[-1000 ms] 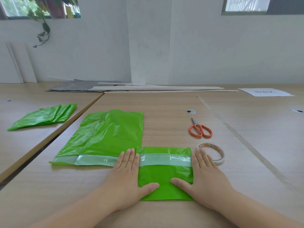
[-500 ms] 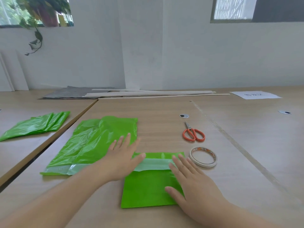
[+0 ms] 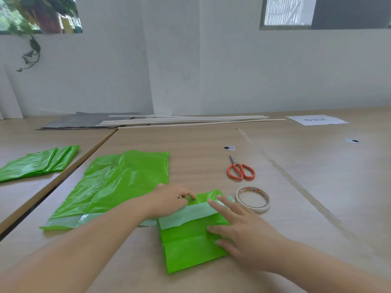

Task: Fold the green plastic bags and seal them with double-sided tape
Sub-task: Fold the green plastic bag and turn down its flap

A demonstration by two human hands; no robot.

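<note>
The folded green bag [image 3: 190,246] lies on the near table under the right hand [image 3: 243,231], which presses it with flat, straight fingers. Just beyond, the left hand [image 3: 169,199] pinches its top flap with curled fingers. Farther off lie the tape roll [image 3: 254,208], the scissors [image 3: 240,171] and an unfolded green bag [image 3: 118,187].

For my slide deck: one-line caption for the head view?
Left hand pinches the top edge of the folded green bag while the right hand presses it flat beside the tape roll.

White wall [image 3: 232,70], 2 high windows [image 3: 285,11], trailing plant [image 3: 35,46] at the left one, pale wooden tables [image 3: 317,176], soft daylight.
</note>
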